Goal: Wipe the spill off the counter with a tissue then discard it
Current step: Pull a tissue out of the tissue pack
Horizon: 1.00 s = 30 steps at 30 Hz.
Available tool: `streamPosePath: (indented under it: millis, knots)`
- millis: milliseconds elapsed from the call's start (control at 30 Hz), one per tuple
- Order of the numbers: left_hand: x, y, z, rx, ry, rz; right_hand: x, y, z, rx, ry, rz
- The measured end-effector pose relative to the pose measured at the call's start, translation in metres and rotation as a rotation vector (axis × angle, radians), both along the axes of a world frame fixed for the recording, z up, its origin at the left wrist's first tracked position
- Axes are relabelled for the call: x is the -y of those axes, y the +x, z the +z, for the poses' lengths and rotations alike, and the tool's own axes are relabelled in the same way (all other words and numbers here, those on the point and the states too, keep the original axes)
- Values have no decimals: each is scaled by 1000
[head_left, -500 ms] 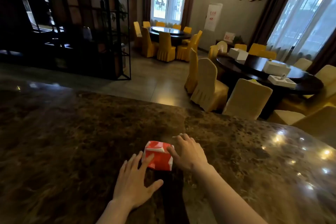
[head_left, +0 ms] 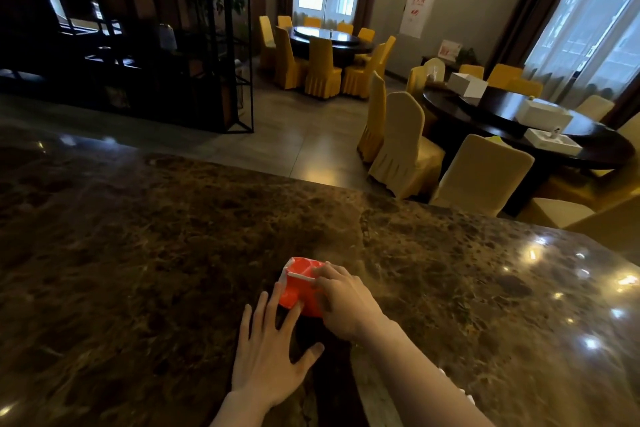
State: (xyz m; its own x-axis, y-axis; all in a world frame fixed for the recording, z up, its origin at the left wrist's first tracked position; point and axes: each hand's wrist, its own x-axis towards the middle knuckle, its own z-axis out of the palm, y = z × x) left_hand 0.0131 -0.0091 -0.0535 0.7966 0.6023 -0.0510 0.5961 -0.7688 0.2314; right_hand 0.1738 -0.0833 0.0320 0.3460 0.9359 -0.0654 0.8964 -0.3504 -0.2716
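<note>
The step in hand looks like fetching a tissue, before any wiping. A red tissue pack [head_left: 300,288] sits on the dark marble counter [head_left: 138,253], just ahead of both hands. The left hand [head_left: 270,354] lies flat with its fingers spread, the fingertips [head_left: 273,291] touching the near left side of the pack as if to steady it. The right hand [head_left: 346,305] curls over the pack's right end, its fingers pressed to the white strip along the top edge; whether they already pinch a tissue I cannot tell. No spill is plain on the counter near the hands, and no bin shows. The next move likely calls for holding the pack down and drawing one sheet free.
</note>
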Motion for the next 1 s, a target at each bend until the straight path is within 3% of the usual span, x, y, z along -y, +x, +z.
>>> streamPosePath:
  millis: [400, 600, 1000]
  knots:
    - [3, 0, 1, -12, 39, 36, -13, 3, 32, -246, 357, -122]
    - [3, 0, 2, 9, 41, 40, -20, 6, 45, -426, 613, -421]
    - [3, 0, -3, 33, 42, 48, -22, 15, 49, -707, 784, -647]
